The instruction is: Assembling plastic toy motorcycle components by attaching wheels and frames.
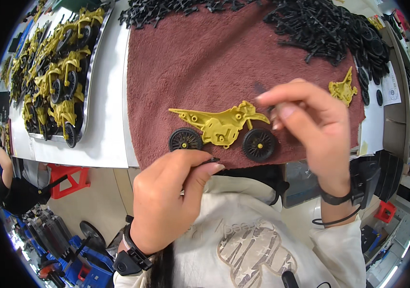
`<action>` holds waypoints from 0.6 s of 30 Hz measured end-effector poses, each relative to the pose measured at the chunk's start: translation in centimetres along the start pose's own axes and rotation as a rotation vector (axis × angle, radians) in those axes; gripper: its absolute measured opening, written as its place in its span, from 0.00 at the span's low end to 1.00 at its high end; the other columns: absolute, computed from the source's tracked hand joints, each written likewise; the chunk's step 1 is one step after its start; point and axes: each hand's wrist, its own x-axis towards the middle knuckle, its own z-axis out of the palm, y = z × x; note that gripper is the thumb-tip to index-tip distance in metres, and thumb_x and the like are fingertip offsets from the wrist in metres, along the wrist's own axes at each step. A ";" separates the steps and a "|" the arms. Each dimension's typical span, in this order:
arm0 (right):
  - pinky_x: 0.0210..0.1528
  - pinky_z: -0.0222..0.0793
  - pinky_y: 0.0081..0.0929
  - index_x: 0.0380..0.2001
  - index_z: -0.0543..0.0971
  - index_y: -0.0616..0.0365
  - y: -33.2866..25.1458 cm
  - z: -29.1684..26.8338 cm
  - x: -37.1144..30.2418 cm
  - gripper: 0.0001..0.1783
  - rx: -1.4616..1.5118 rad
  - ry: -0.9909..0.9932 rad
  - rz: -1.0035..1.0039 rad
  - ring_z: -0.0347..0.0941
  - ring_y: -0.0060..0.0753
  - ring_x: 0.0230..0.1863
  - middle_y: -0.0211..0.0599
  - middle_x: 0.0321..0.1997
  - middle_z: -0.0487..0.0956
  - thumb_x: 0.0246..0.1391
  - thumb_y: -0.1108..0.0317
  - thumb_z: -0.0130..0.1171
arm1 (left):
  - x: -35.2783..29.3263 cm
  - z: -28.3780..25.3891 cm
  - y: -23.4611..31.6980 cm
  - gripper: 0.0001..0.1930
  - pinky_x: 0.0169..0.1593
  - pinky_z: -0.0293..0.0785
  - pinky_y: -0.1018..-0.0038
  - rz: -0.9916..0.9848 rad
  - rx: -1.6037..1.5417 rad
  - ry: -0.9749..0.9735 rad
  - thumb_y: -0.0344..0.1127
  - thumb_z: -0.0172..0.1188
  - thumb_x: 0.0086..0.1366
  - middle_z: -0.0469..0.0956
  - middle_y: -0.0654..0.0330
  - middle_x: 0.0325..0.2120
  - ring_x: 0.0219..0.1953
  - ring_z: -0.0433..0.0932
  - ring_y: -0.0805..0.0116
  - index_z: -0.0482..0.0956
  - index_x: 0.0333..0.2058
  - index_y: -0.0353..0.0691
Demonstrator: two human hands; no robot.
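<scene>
A yellow toy motorcycle body half (pixel 221 128) lies flat on the cloth in front of me, its inner side with pegs facing up. One black spoked wheel (pixel 185 139) sits at its left end and another black wheel (pixel 259 145) at its right end. Just below the left wheel, my left hand (pixel 169 192) pinches a small black plastic part (pixel 210 162) between thumb and forefinger. My right hand (pixel 313 122) is raised at the right end of the body, fingers closed together. Dark, blurred bits show at its fingertips; their kind cannot be made out.
A reddish-brown cloth (pixel 166 62) covers the white table (pixel 111 86). Black plastic parts (pixel 310 29) are heaped along its far side, with loose black wheels (pixel 369 48) at right. Another yellow body half (pixel 343 87) lies at right. A tray (pixel 89 96) of yellow-and-black toy motorcycles stands left.
</scene>
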 end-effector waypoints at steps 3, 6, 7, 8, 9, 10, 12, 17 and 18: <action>0.41 0.70 0.18 0.42 0.79 0.67 -0.5 -0.9 -0.2 0.13 0.188 0.007 0.092 0.72 0.21 0.36 0.36 0.41 0.77 0.53 0.79 0.54 | -0.6 0.4 0.1 0.08 0.25 0.71 0.68 -0.073 0.029 -0.085 0.29 0.67 0.54 0.78 0.57 0.21 0.22 0.78 0.58 0.76 0.29 0.37; 0.44 0.69 0.20 0.44 0.78 0.67 -0.9 -1.3 -0.2 0.16 0.039 0.009 0.040 0.72 0.23 0.40 0.35 0.39 0.75 0.49 0.77 0.60 | -0.6 1.4 -0.2 0.11 0.20 0.68 0.70 0.040 0.126 -0.002 0.34 0.68 0.54 0.74 0.59 0.18 0.17 0.75 0.61 0.73 0.29 0.39; 0.44 0.68 0.20 0.45 0.78 0.67 -0.8 -2.0 -0.1 0.18 -0.090 -0.003 -0.011 0.71 0.23 0.41 0.35 0.39 0.75 0.48 0.76 0.62 | -0.6 1.5 -0.2 0.11 0.20 0.68 0.70 0.034 0.123 -0.005 0.34 0.68 0.54 0.74 0.59 0.18 0.17 0.75 0.61 0.73 0.29 0.39; 0.44 0.68 0.20 0.40 0.78 0.65 -0.2 -2.8 0.1 0.15 -0.232 -0.030 -0.143 0.71 0.24 0.40 0.34 0.37 0.73 0.50 0.70 0.65 | -0.5 1.6 0.0 0.11 0.19 0.67 0.70 0.062 0.181 0.005 0.34 0.67 0.55 0.73 0.60 0.18 0.16 0.74 0.63 0.72 0.28 0.40; 0.44 0.68 0.20 0.40 0.78 0.65 0.1 -3.3 0.6 0.15 -0.230 -0.034 -0.138 0.71 0.24 0.40 0.34 0.37 0.73 0.50 0.70 0.65 | -0.4 1.7 0.2 0.10 0.18 0.66 0.71 0.088 0.243 0.016 0.35 0.66 0.56 0.71 0.61 0.17 0.15 0.73 0.64 0.72 0.28 0.41; 0.43 0.68 0.19 0.38 0.77 0.63 0.2 -3.6 1.1 0.13 -0.263 -0.072 -0.221 0.71 0.24 0.40 0.34 0.37 0.74 0.52 0.67 0.64 | -0.3 1.7 0.4 0.10 0.18 0.66 0.71 0.082 0.243 0.014 0.35 0.66 0.56 0.71 0.61 0.17 0.15 0.73 0.64 0.72 0.28 0.41; 0.37 0.67 0.14 0.33 0.75 0.60 0.7 -3.1 1.5 0.13 -0.243 -0.062 -0.300 0.72 0.22 0.37 0.35 0.37 0.74 0.56 0.62 0.62 | -0.2 1.9 0.8 0.11 0.18 0.63 0.69 0.074 0.313 -0.005 0.28 0.65 0.58 0.70 0.57 0.15 0.14 0.69 0.58 0.69 0.26 0.37; 0.30 0.67 0.12 0.35 0.76 0.60 -1.5 -2.7 1.6 0.10 -0.222 -0.080 0.065 0.72 0.17 0.31 0.31 0.33 0.75 0.57 0.64 0.61 | -0.1 2.5 0.6 0.13 0.18 0.61 0.68 0.094 0.418 -0.001 0.31 0.65 0.58 0.69 0.58 0.16 0.14 0.67 0.57 0.68 0.24 0.38; 0.32 0.67 0.13 0.35 0.77 0.60 -1.5 -2.8 2.0 0.09 -0.307 -0.122 0.009 0.73 0.18 0.32 0.29 0.32 0.75 0.56 0.66 0.61 | -0.1 2.5 0.7 0.13 0.18 0.61 0.68 0.088 0.436 -0.007 0.31 0.65 0.58 0.69 0.58 0.16 0.14 0.67 0.57 0.68 0.24 0.38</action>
